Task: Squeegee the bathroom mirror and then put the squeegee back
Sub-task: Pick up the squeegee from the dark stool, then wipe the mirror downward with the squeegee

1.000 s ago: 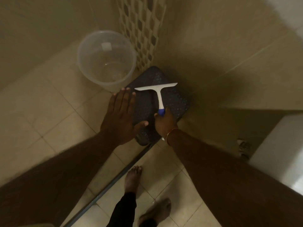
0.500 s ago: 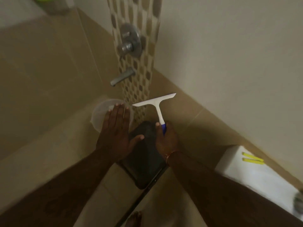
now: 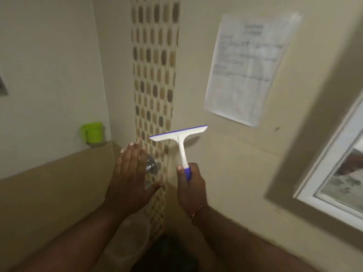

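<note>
Overall: head view, blurred; corner of a tiled bathrm, both forearms reach up from the bottom edge.
R hand (image 3: 191, 185): fingers + thumb curled round the blue grip of the squeegee (image 3: 179, 142); thumb tip lies on the handle front, where blue meets white.
Squeegee posn: held upright in the air, blade end up; white head w/ blue rubber strip along its top edge, head tilted, R end higher. Sits in front of the beige wall, just R of the mosaic strip (image 3: 155, 75), below & L of the paper sheet (image 3: 247, 69). Soft shadow on wall behind; blade-to-wall contact: cannot tell.
L hand (image 3: 130, 177): holds nothing; four fingers straight & close together, thumb spread wide to the R; back of hand faces the camera. Touching wall or not: cannot tell.
Mirror (image 3: 337, 173): R edge of view, white frame set in a beige recess, glass gives a blurred reflection; well apart from the squeegee.
Strip detail: vertical band of brown/tan oval tiles, runs up the wall between the hands.
Chrome fitting (image 3: 150, 165): on the strip, partly hidden behind L hand.
Sheet detail: printed pg stuck on wall, upper R; text too blurred to read.
Green cup (image 3: 92, 132): on a ledge at the L wall, well L of L hand.
Clear bucket (image 3: 129, 242): low centre, beneath L forearm, dim.
Thread band (image 3: 196, 212): thin, red-orange, on R wrist.
</note>
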Demonstrator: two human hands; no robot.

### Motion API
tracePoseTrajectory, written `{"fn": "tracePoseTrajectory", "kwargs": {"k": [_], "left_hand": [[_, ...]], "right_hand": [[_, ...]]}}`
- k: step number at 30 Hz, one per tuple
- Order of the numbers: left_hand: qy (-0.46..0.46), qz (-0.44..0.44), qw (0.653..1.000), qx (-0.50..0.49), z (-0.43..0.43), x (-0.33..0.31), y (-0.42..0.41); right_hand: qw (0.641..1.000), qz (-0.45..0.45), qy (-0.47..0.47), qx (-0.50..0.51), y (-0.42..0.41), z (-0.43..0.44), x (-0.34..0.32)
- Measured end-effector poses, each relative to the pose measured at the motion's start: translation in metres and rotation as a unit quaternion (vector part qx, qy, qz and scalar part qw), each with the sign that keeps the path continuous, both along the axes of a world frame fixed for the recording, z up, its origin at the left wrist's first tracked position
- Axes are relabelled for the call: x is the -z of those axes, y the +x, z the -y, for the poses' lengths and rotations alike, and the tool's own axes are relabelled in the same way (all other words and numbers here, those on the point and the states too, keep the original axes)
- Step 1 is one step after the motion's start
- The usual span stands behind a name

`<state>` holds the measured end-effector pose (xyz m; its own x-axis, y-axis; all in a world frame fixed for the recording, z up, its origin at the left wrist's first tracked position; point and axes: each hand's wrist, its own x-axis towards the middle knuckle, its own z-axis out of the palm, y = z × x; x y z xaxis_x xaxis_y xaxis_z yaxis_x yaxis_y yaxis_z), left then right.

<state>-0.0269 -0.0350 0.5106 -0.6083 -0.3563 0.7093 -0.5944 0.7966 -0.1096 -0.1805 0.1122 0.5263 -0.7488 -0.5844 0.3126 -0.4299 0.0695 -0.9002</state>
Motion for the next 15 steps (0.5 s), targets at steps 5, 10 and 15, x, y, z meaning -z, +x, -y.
{"fn": "tracePoseTrajectory", "kwargs": {"k": [5,10,15], "left_hand": [[-0.037,-0.058,0.997,0.030,-0.033,-0.107,-0.018],[-0.086,-0.093,0.990,0.063,-0.080,-0.194,-0.041],[-0.118,-0.132,0.978,0.106,-0.125,-0.262,-0.060]], "right_hand": [[0.994,-0.038,-0.096,0.028,0.007,-0.037,-0.109],[0.983,-0.077,-0.159,0.056,0.002,-0.089,-0.199],[0.967,-0.098,-0.225,0.072,0.004,-0.151,-0.267]]}}
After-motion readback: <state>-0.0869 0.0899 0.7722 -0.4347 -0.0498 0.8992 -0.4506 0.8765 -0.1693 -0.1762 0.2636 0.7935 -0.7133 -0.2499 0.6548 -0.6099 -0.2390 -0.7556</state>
